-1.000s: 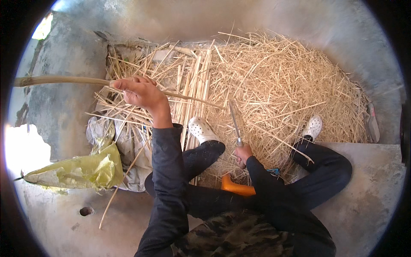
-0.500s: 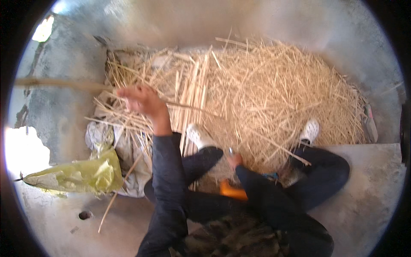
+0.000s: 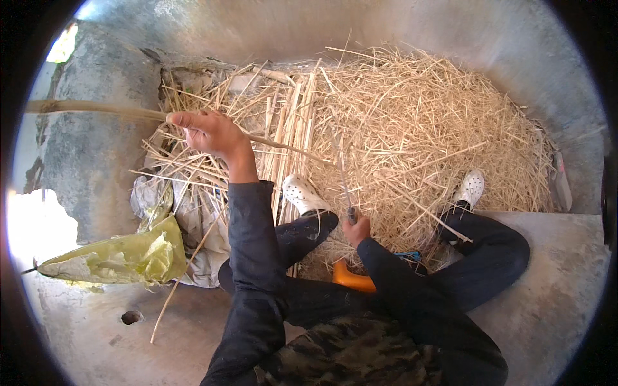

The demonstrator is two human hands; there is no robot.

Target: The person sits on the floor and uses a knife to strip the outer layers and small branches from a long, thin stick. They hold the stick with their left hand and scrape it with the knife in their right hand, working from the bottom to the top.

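Observation:
My left hand (image 3: 215,136) is raised at the left, its fingers closed round a long, thin cane (image 3: 96,109). The cane runs from the left rim, through the hand, down to the right over the straw-coloured strips. Lower and near the middle, my right hand (image 3: 356,230) grips the dark handle of a knife-like tool (image 3: 351,215). Its narrow blade points away from me and is hard to make out against the shavings. The cane's right end lies close to that blade; whether they touch I cannot tell.
Dry shavings (image 3: 425,122) heap up between my white clogs (image 3: 301,194) and the concrete wall (image 3: 386,29). Long split strips (image 3: 299,122) lie left of them. A yellow-green sack (image 3: 129,257) is at the left, a hole (image 3: 132,317) below it. Something orange (image 3: 353,278) sits between my legs.
Both hands have shifted slightly away from me, and the cane's left end has risen a little. The knife-like tool now shows more plainly. Each hand keeps its hold.

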